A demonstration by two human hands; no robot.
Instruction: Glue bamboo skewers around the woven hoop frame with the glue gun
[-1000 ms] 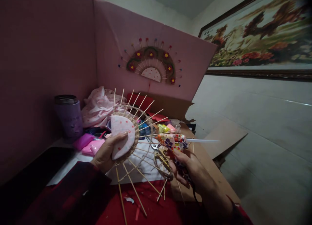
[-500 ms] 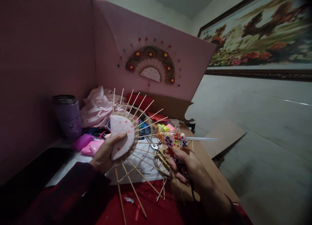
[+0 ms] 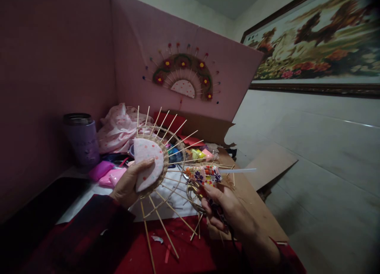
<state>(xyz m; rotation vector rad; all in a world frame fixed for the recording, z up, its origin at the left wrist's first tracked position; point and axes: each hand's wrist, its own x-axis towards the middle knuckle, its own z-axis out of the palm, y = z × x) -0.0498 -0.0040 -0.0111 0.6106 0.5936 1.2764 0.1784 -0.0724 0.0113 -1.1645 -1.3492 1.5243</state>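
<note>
My left hand [image 3: 129, 183] grips a half-round woven piece [image 3: 150, 163] by its flat edge, the thumb lying on its spotted white fabric. Thin wooden sticks fan out from it, joined by a twisted cord ring [image 3: 183, 155]. In my right hand [image 3: 222, 206] is a glue gun [image 3: 204, 174] with a floral pattern, its nozzle at the ring's right side and a clear glue stick poking out of its back. Whether the nozzle touches the ring I cannot tell.
A purple tumbler [image 3: 81, 141] stands at the left beside crumpled pink cloth [image 3: 118, 127]. Pink packets [image 3: 111, 177] lie on white paper. Cardboard [image 3: 252, 202] is at the right. A finished fan-shaped decoration [image 3: 182, 72] hangs on the pink panel behind.
My right hand has moved the glue gun left and slightly down, bringing its nozzle closer to the cord ring. The woven piece in my left hand has barely shifted.
</note>
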